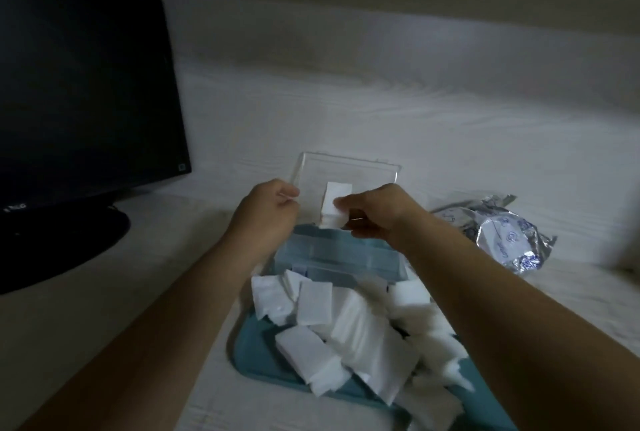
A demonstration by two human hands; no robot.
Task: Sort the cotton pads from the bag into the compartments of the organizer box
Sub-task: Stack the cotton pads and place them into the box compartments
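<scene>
While my right hand (374, 219) pinches a small stack of soft white square cotton pads (334, 203) above the blue plastic organizer box (332, 254), my left grip (268, 210) seemingly holds its clear hinged lid (346, 170); loose pads (346, 333) heap on the teal tray (256, 354).

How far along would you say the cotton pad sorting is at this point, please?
Done: the bag lies aside, crumpled, and the organizer box is open. In hand: the right hand pinches a cotton pad over the box; the left hand is beside it. Left: the loose pile of pads on the blue tray.
</scene>
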